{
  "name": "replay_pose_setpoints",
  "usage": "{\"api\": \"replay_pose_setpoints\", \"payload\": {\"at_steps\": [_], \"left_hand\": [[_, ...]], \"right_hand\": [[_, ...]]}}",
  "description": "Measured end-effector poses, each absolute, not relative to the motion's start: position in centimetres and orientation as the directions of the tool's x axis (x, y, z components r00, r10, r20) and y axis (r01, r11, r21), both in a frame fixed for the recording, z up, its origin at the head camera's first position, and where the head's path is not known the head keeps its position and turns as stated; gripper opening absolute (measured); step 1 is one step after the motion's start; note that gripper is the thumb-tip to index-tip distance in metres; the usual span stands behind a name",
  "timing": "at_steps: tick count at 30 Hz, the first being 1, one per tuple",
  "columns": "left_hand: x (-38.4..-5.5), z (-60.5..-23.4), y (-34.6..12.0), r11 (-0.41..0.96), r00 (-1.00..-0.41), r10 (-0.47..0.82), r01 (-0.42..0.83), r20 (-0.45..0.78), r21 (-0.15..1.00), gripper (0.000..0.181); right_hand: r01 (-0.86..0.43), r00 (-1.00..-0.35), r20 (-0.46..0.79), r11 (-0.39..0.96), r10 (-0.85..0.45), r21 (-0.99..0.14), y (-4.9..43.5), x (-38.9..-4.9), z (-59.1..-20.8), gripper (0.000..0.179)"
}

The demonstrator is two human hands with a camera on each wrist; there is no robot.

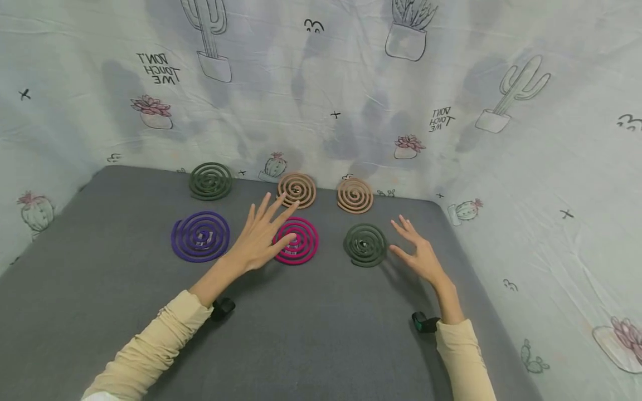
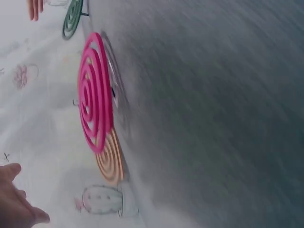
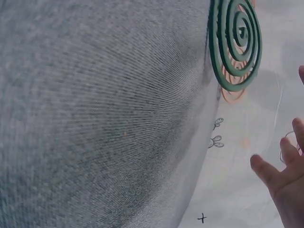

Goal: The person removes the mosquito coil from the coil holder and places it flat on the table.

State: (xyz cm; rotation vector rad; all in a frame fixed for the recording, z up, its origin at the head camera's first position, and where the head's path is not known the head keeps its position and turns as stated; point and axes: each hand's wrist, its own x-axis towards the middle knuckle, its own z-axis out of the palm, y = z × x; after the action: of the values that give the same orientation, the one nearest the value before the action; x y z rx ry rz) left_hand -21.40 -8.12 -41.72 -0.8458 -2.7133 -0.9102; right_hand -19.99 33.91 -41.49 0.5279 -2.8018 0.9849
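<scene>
Several spiral mosquito coils lie in two rows on a grey table. My left hand (image 1: pixel 258 239), fingers spread and holding nothing, hovers over the front pink coil (image 1: pixel 308 240), partly covering it. The left wrist view shows that coil raised off the surface on a thin metal stand. A purple coil (image 1: pixel 202 238) is just left of this hand. To the right, my other hand (image 1: pixel 420 255) hangs beside the front dark green coil (image 1: pixel 365 245), fingers apart and nothing in them. In the right wrist view this green coil (image 3: pixel 237 47) stands up from the cloth.
Along the back edge sit another dark green coil (image 1: pixel 210 181) and two tan coils, one near my left fingertips (image 1: pixel 301 192) and one farther right (image 1: pixel 355 196). A white cactus-print curtain (image 1: pixel 321 89) hangs close behind and beside the grey table (image 1: pixel 311 334).
</scene>
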Motion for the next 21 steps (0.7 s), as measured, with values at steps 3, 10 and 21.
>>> {"api": "replay_pose_setpoints", "payload": {"at_steps": [3,10,21], "left_hand": [[-21.5,-41.6,-6.9,0.602,-0.815,0.449,0.578,0.365,0.550,0.068],[-21.8,-42.1,-3.8,0.392,-0.789,0.448,0.596,0.420,0.701,0.071],[-21.7,-42.5,0.9,0.263,-0.772,0.458,0.591,0.441,0.762,0.059]], "right_hand": [[-0.353,-0.935,0.221,0.685,-0.277,-0.637,34.3,-20.2,-41.5,0.063],[-0.326,-0.937,0.193,0.534,-0.290,-0.781,35.2,-20.4,-41.5,0.058],[-0.254,-0.931,0.105,0.411,-0.350,-0.876,36.5,-20.9,-41.4,0.052]]}}
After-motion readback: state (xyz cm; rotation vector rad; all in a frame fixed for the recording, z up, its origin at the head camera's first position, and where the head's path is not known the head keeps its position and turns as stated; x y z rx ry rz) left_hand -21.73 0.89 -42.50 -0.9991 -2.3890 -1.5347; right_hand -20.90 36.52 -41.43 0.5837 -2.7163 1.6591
